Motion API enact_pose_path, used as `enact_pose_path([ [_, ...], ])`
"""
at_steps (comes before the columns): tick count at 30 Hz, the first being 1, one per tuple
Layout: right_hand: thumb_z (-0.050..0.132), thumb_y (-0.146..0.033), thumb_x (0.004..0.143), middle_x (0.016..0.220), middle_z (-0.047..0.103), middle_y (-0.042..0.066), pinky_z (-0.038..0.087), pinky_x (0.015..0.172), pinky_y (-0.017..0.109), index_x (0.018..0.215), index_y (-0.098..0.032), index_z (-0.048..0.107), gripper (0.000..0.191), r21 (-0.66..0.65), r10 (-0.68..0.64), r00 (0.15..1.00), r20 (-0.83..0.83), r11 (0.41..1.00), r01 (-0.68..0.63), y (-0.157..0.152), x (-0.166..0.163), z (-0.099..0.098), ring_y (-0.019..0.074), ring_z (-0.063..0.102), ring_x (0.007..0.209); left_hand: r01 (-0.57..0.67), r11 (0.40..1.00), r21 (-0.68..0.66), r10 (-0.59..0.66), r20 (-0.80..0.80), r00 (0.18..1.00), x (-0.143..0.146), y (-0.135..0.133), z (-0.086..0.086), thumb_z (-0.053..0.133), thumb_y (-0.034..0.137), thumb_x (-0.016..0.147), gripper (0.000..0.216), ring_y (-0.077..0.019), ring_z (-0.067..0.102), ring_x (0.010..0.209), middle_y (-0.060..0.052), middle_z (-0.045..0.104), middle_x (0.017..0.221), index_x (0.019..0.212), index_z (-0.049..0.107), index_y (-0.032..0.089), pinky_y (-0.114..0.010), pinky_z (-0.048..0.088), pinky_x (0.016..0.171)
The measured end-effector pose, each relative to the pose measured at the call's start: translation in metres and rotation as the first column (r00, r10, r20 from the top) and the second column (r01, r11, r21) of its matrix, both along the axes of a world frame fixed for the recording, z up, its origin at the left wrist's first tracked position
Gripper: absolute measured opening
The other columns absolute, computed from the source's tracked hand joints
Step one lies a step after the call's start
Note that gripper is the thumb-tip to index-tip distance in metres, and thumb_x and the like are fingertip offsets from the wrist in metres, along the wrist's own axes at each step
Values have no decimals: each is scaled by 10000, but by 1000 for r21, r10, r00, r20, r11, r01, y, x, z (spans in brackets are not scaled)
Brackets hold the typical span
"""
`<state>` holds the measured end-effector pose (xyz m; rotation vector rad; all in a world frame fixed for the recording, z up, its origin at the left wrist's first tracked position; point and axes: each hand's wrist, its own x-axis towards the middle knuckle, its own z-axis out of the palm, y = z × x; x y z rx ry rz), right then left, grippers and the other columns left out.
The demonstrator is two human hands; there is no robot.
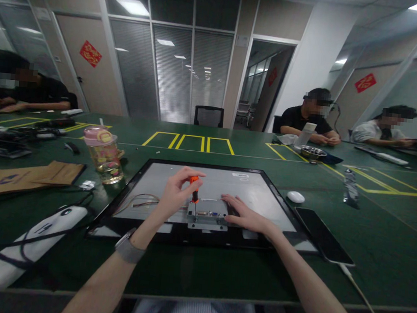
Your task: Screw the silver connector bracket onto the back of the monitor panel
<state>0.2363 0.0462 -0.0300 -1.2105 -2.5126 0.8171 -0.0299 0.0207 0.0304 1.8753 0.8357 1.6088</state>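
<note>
A flat monitor panel [264, 191] in a black frame lies face down on the green table in front of me. A small grey metal board cover [207, 214] sits at its near middle. My left hand [176, 193] is closed round an orange-handled screwdriver [194, 185], held upright with its tip on the cover's left end. My right hand [242, 213] lies flat, fingers stretched out, on the panel against the cover's right side. Loose thin wires [141, 200] trail on the panel to the left.
A pink-lidded bottle [103, 154], brown paper envelope [25, 176] and white power bank [26, 245] with black cables lie left. A white mouse [295, 197] and a black phone [322, 235] on a cable lie right. People sit at the far left and far right.
</note>
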Motion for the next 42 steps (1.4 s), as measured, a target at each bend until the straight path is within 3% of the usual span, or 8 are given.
enact_pose_path([
  [4,540,-477,896,1604,309,174,25,1238,531,1503,-130,339,728,4,-1,1000,6,1000,1,1,0,-2,301,223,1510,95,993,-71,-92,52,994,1,-1,-1,515,319,929,304,-201,660,895,-96,713,962,1070,732,161,-350,522,849],
  [7,528,-468,906,1606,306,172,32,1240,522,1507,-131,327,718,6,8,1000,8,1000,-8,0,0,-1,288,220,1512,119,986,-119,-111,69,991,2,-1,-2,495,334,944,333,-198,674,853,-94,716,961,1142,700,161,-340,537,792],
  [14,535,-457,899,1603,307,181,29,1240,513,1504,-110,332,726,5,2,1000,8,1000,-2,-1,-1,1,296,222,1510,-19,1000,20,19,-2,1000,4,-2,-1,656,302,852,155,-141,594,781,-34,605,861,918,752,201,-260,501,699],
  [21,537,-449,899,1603,324,150,41,1238,531,1507,-158,337,703,13,7,1000,5,1000,-7,-1,0,1,294,236,1506,67,998,13,-67,-11,998,2,-8,2,455,249,947,314,-183,660,862,-86,708,956,1085,723,162,-335,518,808],
  [28,546,-448,904,1613,312,118,40,1241,529,1523,-199,318,705,18,9,1000,-9,1000,-9,3,2,-6,288,221,1511,-117,972,204,145,-127,981,3,-8,0,633,251,860,179,-173,631,824,-61,684,895,979,759,206,-313,516,778],
  [33,550,-424,906,1611,314,127,51,1238,534,1519,-192,324,693,26,18,1000,0,999,-18,3,2,-6,289,239,1506,34,996,84,-23,-129,991,1,-8,0,499,264,943,303,-191,673,884,-84,718,979,1152,707,195,-325,535,791],
  [39,547,-425,906,1614,300,143,31,1240,529,1517,-167,323,700,14,2,1000,15,1000,-2,1,0,-2,287,218,1513,-56,977,206,102,-224,969,-1,-8,5,619,260,871,238,-170,614,820,-42,648,851,1070,743,217,-324,515,799],
  [42,543,-439,908,1614,304,133,31,1240,536,1519,-186,323,697,5,-4,1000,10,1000,4,-1,0,0,289,219,1512,35,990,138,1,-253,967,-3,-8,6,530,279,920,312,-196,634,932,-73,668,998,1170,708,229,-359,520,860],
])
